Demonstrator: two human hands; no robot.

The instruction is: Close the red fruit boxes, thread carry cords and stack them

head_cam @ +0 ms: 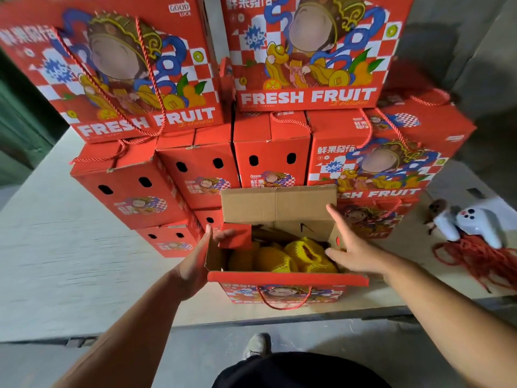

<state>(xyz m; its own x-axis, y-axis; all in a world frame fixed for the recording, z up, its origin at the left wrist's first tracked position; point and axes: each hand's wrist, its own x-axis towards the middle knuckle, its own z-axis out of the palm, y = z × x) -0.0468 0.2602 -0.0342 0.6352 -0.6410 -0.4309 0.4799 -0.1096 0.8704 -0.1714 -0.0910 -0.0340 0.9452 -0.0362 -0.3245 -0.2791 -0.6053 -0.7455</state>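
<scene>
While the head camera looks down over both forearms, an open red fruit box (285,287) stands at the near edge of a pale platform (70,247), its long axis running left to right across the view and its printed front face turned toward the person. A red carry cord (284,302) hangs in a loop down that front face. The mouth of the box faces up: the far flap (278,203) stands upright showing bare brown cardboard, and the near flap is folded outward and down. Inside lie fruits in yellow foam netting (296,256).

The left hand (201,256) is at the left end of the box, fingers curled round the small red side flap (236,236), which tilts inward over the opening. The right hand (349,247) is at the right end, fingers straight and spread, gripping nothing; the palm lies against the right side flap.

Behind the open box, closed red boxes (195,169) are stacked in several tiers, some end-on with two dark oval holes, some showing the "FRESH FRUIT" face. To the right on the platform lies a heap of loose red cords (475,256), with a white controller (472,219) just beyond it.
</scene>
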